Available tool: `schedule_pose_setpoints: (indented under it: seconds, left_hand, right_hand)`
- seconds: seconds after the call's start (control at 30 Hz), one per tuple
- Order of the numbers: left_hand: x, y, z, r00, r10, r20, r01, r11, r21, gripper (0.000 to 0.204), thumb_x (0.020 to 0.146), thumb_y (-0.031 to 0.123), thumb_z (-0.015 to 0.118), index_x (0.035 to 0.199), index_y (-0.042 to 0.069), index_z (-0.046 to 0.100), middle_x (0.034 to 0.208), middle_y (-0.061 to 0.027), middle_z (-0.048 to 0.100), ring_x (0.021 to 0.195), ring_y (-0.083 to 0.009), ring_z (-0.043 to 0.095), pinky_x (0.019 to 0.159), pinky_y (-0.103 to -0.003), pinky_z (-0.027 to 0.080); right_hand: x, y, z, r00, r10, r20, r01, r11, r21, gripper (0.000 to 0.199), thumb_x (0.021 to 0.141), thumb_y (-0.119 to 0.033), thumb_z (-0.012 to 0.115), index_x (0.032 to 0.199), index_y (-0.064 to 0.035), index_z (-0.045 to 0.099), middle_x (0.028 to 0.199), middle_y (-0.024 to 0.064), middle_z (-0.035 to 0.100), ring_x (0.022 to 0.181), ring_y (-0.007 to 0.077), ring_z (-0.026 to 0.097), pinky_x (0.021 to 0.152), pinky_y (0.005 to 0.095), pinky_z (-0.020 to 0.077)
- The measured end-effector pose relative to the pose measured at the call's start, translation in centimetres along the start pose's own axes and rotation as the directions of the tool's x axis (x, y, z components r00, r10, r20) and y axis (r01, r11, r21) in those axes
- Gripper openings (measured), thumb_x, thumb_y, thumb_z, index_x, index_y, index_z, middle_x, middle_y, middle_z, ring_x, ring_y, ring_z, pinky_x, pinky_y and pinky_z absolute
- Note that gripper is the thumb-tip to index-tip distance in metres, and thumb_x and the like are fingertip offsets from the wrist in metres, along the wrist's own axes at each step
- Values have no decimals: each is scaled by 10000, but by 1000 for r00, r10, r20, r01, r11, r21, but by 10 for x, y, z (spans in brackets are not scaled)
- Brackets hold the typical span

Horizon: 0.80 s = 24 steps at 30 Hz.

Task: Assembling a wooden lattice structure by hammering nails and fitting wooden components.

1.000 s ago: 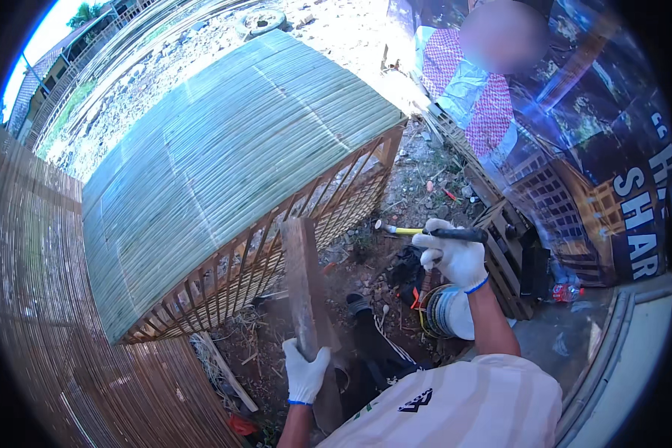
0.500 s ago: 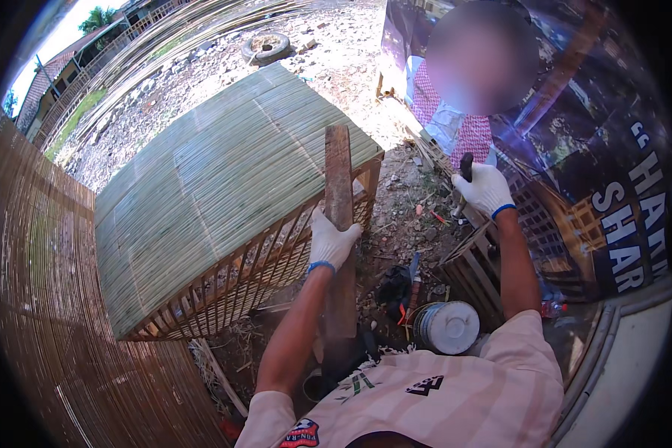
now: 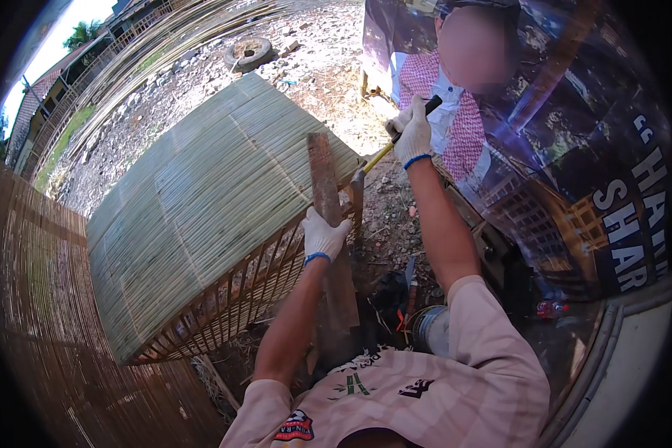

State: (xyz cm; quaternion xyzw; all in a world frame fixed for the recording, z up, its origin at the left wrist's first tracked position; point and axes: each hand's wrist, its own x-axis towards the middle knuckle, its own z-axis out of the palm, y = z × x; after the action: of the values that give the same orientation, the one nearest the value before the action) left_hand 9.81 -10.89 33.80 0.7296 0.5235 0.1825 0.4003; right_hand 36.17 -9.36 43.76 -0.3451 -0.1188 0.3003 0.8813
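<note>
My left hand [image 3: 325,237], in a white knit glove, grips a worn wooden plank [image 3: 323,175] that stands against the near edge of a bamboo frame. The frame has a top of green split-bamboo slats [image 3: 194,194] and barred sides of thin sticks [image 3: 250,287]. In my gloved right hand [image 3: 412,133] is a hammer [image 3: 379,157] with a black grip and yellow shaft. Its head end is by the frame's right corner, beside the plank; whether it touches is hard to make out.
A bucket [image 3: 431,328] and a dark bag [image 3: 388,291] sit on the ground by my body. Right of them lies a red-capped bottle [image 3: 551,309]. A printed banner [image 3: 552,172] hangs on the right, a woven bamboo panel [image 3: 45,291] stands left, and a tyre [image 3: 248,54] lies beyond.
My right hand has swung left and forward with the hammer, bringing its head to the frame's corner. The left hand stays on the plank. The whole view has shifted slightly.
</note>
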Motion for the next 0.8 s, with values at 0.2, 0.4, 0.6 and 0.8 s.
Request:
schedule_pose_setpoints:
  seconds: [0.2, 0.4, 0.6, 0.8]
  left_hand:
    - [22, -1, 11, 999, -5, 43, 5, 1000, -6, 971, 770, 420, 847, 1433, -80, 344, 1304, -373, 507, 1217, -507, 547, 1064, -505, 466]
    - [35, 15, 14, 998, -37, 57, 39, 998, -44, 958, 787, 411, 852, 1430, -74, 332, 1305, -374, 485, 1194, -520, 555, 1038, -508, 477]
    - [37, 22, 25, 989, -91, 112, 102, 991, -92, 998, 806, 403, 848, 1464, -91, 283, 1348, -382, 451, 1220, -520, 540, 1055, -505, 466]
    - [38, 17, 52, 993, -109, 52, 115, 984, -134, 1125, 849, 428, 810, 1545, -146, 137, 1434, -402, 380, 1316, -517, 468, 1115, -489, 417]
  right_hand:
    - [64, 79, -20, 978, 95, -187, -99, 995, -13, 464, 1015, -439, 631, 704, -229, 360, 537, -69, 243, 408, 96, 238, 433, 304, 334]
    - [89, 100, -21, 983, 100, -153, -123, 981, -150, 451, 1020, -439, 629, 737, -198, 374, 536, -66, 260, 402, 98, 239, 414, 311, 279]
    - [78, 98, 10, 967, -26, -252, -70, 928, -366, 470, 1003, -448, 678, 768, -184, 368, 550, -72, 312, 404, 75, 307, 424, 296, 392]
    - [76, 99, 6, 956, -100, -277, -37, 892, -451, 510, 1006, -478, 667, 713, -167, 388, 555, -52, 368, 412, 86, 354, 415, 294, 402]
